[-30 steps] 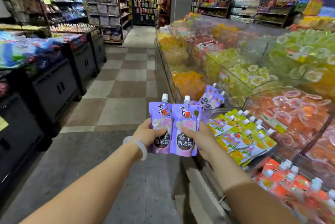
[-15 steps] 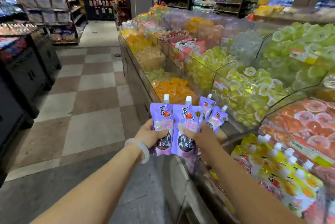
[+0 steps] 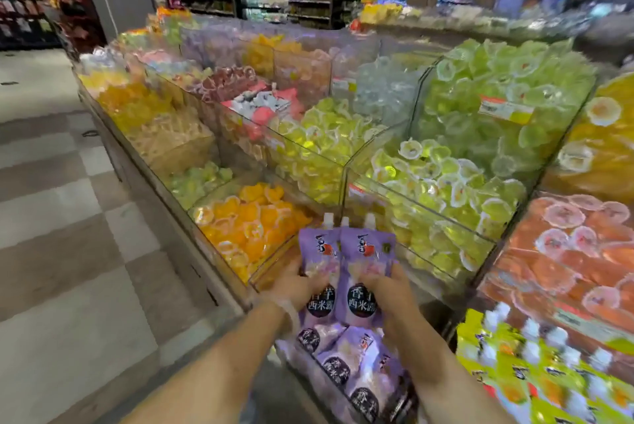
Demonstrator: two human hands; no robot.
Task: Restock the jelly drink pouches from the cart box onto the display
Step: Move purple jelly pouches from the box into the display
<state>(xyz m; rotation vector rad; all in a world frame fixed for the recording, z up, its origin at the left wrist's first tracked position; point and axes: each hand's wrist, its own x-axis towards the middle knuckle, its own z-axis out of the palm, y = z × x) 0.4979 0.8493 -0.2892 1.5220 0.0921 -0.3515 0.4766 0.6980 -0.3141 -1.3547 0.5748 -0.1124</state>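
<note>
Fingers (image 3: 317, 283) pinch purple pouches (image 3: 363, 272) above the display's front edge (image 3: 219, 281).

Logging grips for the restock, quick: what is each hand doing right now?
Left hand: grips the left purple spouted jelly pouch.
Right hand: grips the right purple spouted jelly pouch.

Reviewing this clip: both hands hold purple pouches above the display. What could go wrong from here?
1. The left hand and right hand grip the two upright purple spouted jelly pouches only at the sides, so one might slip.
2. The purple pouches already lying in the bin are loosely piled; added ones could slide off.
</note>
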